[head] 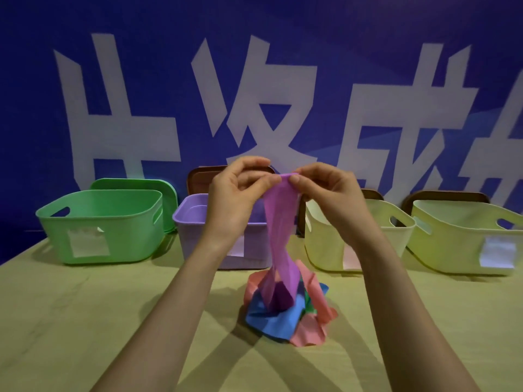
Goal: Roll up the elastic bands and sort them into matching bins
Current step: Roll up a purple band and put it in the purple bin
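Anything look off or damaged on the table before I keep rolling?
Only small things. The white paper label on the green plastic bin has a ragged, torn-looking top edge. The purple elastic band pinched by the left hand and right hand trails into the crumpled heap of pink, blue and green bands.

The blue backdrop (283, 24) carries one row of large white characters (254, 108) in Chinese script. Four glyphs show. The second reads most nearly as 次 and the third as 成. The first cannot be read with certainty, and the fourth is cut by the right frame edge. Each bin front bears one paper label: a torn white label (87, 241) on the green bin (127, 222), a narrow white label (237, 247) on the purple bin (192, 219), a pale pink label (351, 258) on the cream bin (325, 244), and a wide white label (498, 254) on the yellow-green bin (452, 236). No print, number or brand mark is legible on any label.
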Motion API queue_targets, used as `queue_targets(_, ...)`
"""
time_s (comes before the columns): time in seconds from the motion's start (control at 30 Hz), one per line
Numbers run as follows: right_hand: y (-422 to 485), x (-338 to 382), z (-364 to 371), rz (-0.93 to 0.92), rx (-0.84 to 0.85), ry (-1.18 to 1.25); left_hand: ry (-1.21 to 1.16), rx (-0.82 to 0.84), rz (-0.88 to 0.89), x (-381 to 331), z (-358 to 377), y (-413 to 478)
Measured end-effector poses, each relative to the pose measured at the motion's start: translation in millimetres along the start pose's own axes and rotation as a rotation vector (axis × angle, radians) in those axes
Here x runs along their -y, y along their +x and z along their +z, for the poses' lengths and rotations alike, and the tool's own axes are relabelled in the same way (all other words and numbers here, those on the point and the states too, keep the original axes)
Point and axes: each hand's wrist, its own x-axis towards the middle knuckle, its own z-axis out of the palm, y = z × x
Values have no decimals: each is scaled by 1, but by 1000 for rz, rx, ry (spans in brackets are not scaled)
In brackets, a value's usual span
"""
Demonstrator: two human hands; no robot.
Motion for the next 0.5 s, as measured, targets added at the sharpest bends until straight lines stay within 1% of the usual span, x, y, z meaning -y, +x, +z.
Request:
queue_targets(0.07,12,14,-2,-32,-21,-11,-51,28,-47,-11,2,9)
queue_targets(0.13,20,25,-3,-61,-53,17,-87,116,-144,-15,6,12)
queue_targets(0.23,27,34,-6,-52,-113,63,-18,238,-215,-6,13,3)
queue_targets(0.33,28,34,-7,5,-56,39,-74,238,-301,7,12,-8)
queue_targets(0.4,24,32,-6,53,0,52,-69,238,-297,11,10,-10)
queue_targets(0.5,18,34,-4,49,28,110,-41,273,-270,7,10,-11)
